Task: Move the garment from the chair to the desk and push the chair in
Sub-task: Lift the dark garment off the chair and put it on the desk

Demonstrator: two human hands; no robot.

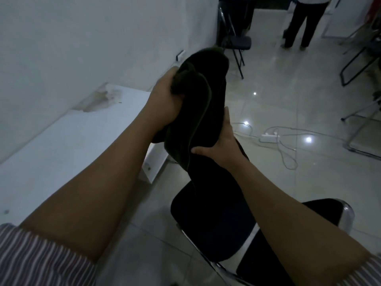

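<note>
Both hands are gripping the dark garment (198, 112) in the air above the chair (208, 221): left hand (165, 102) is bunching its upper end, right hand (224, 145) is clamping lower down. Long axis is running near-vertical, tail hanging toward the seat; can't tell if it's touching. Desk (68, 153) is lying to the left, so the left hand is nearer and the carry looks like a short leftward swing. White desktop is looking bare apart from a stain by the wall. Glossy tile floor, cables and a power strip (270, 137) right of the chair, which is sitting out from the desk.
</note>
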